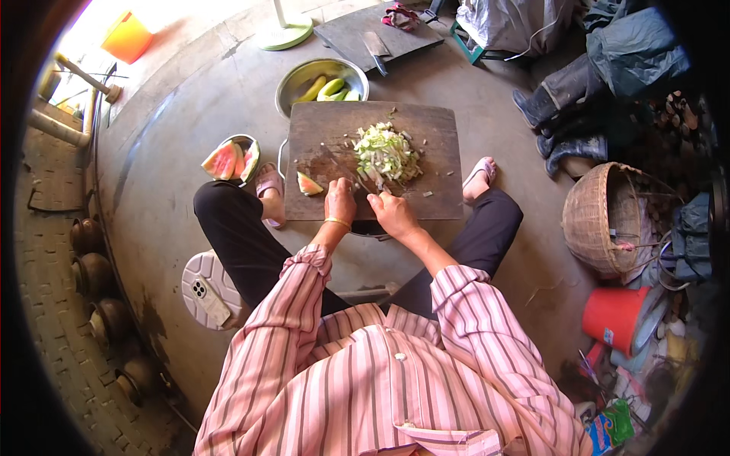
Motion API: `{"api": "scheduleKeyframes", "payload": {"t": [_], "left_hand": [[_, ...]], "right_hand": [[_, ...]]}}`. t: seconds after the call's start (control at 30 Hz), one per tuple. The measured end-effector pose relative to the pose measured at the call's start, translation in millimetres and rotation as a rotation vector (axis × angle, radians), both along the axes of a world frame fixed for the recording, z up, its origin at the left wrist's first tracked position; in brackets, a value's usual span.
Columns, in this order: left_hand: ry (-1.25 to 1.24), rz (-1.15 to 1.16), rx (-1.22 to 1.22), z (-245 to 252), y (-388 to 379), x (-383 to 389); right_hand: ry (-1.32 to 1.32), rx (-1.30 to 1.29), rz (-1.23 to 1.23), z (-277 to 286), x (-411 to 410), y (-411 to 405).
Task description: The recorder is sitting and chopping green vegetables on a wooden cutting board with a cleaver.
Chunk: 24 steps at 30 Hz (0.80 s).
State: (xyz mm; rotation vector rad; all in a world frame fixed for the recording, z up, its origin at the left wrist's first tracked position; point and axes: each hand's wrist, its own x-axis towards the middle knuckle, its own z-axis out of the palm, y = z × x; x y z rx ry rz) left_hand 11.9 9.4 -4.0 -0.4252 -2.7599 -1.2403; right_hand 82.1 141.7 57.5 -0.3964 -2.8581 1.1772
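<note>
My right hand [394, 215] grips a knife at the near edge of a worn wooden cutting board [319, 128]. The knife's dark blade [345, 171] slants up and left across the wood. Curled beside the blade is my left hand [340, 204]; whether its fingers pinch anything is hidden. Just beyond my right hand lies a heap of chopped pale green and white pieces [388, 154], with a few bits scattered around it. A small watermelon wedge [309, 184] rests on the board to the left of my left hand.
Behind the board, a metal basin [283, 91] holds several green-yellow gourds [331, 88]. Watermelon slices [222, 161] fill a bowl at left. A cleaver [375, 48] lies on a dark slab [345, 34]. A phone [210, 299] rests on a stool [194, 279]. A wicker basket [590, 219] stands right.
</note>
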Motion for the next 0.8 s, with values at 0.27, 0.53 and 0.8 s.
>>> {"api": "scheduleKeyframes", "payload": {"t": [0.27,0.53,0.8], "left_hand": [[-0.036,0.022,-0.062,-3,-4,-4],[-0.02,0.019,-0.046,-1,3,-4],[-0.034,0.016,-0.049,1,-4,-5]], "right_hand": [[-0.055,-0.085,0.046,18,15,2],[0.018,-0.12,-0.038,2,-1,-2],[-0.024,0.012,0.004,11,7,-8]]}}
